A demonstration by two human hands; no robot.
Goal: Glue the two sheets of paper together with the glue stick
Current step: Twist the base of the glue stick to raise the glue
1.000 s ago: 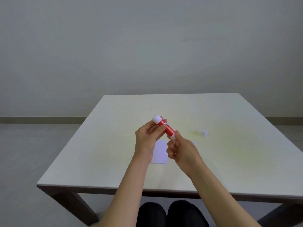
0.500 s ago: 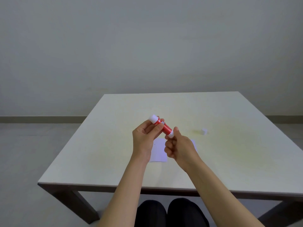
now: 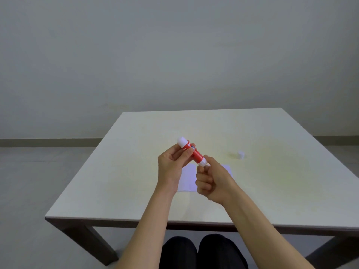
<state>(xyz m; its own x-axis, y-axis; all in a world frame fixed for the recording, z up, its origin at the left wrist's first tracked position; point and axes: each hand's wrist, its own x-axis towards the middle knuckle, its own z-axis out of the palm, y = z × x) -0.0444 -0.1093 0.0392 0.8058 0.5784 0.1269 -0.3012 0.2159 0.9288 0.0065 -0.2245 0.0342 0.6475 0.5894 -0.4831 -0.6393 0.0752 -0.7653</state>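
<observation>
A red glue stick (image 3: 195, 154) with white ends is held above the table, tilted, its upper white end pointing up-left. My left hand (image 3: 172, 167) grips its red body. My right hand (image 3: 212, 180) pinches the lower white end between thumb and finger. A white cap (image 3: 241, 154) stands on the table to the right. Two white sheets of paper lie under my hands: one (image 3: 187, 180) shows between my wrists, the other (image 3: 227, 168) is mostly hidden behind my right hand.
The pale table (image 3: 120, 171) has a dark frame and legs; its front edge runs just above my knees (image 3: 202, 251). A grey wall and floor lie behind and to the left.
Both hands with the glue stick have shifted slightly left and a little up in the view. The grip on both ends stays the same.
</observation>
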